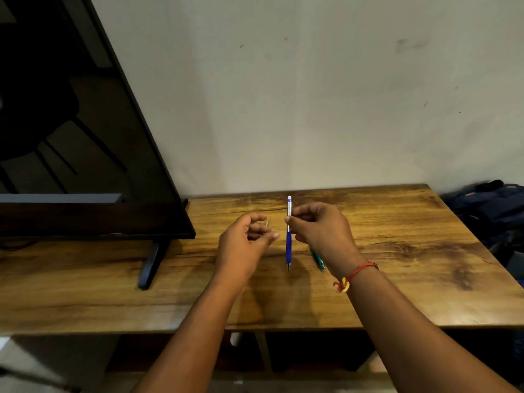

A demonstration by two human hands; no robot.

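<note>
Right hand (319,226) pinches a blue pen (288,246) upright over the table (411,251). Left hand (245,245) curls beside it; whether it holds anything is unclear. Pen assembly seems underway, and the next move needs careful aligning.

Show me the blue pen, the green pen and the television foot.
blue pen (288,246): head view, blue lower barrel.
green pen (319,259): head view, visible barrel.
television foot (151,265): head view, middle of the leg.

On my left the large black flat screen (85,137) and its dark slanted foot (151,262) wall off the brown wooden surface (411,265) — no way through. Between left grip (243,239) and right grip (320,228) the upright blue-and-silver pen (288,245) fills the narrow gap. A teal pen (319,258) lies beneath the right one; beyond it — open wood up to the dark blue backpack (493,205).
</note>
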